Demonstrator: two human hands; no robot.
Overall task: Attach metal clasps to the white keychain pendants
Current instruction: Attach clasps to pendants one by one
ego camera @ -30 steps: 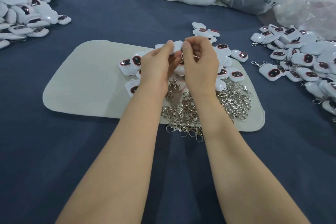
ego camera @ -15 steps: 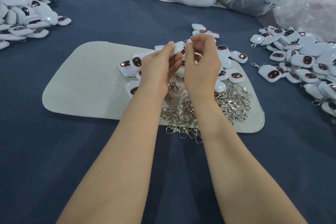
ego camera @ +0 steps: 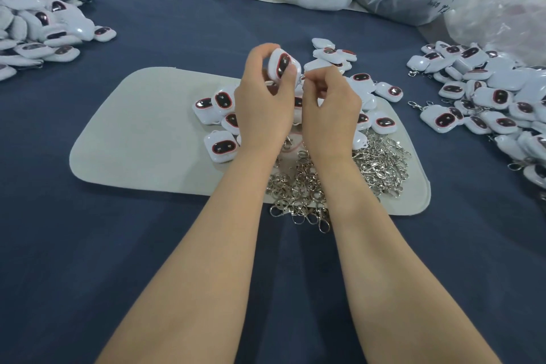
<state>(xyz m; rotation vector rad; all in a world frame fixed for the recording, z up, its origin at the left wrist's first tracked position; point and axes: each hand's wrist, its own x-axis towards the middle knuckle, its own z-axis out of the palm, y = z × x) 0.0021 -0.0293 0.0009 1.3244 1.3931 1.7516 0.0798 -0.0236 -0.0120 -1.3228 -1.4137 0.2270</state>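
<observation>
Since the earlier frame the left hand [ego camera: 263, 106] has lifted the pendant [ego camera: 282, 65] and turned its dark window toward the camera. Nearest is the heap of loose clasps [ego camera: 381, 162] on the pale mat [ego camera: 141, 133]. Above it, the left thumb and fingers pinch the pendant's edges. The right hand [ego camera: 329, 103] pinches a small clasp [ego camera: 302, 77] at its lower corner. The pendant stands nearly upright, its long axis leaning slightly right. Hold it steady and feed the ring through squarely.
</observation>
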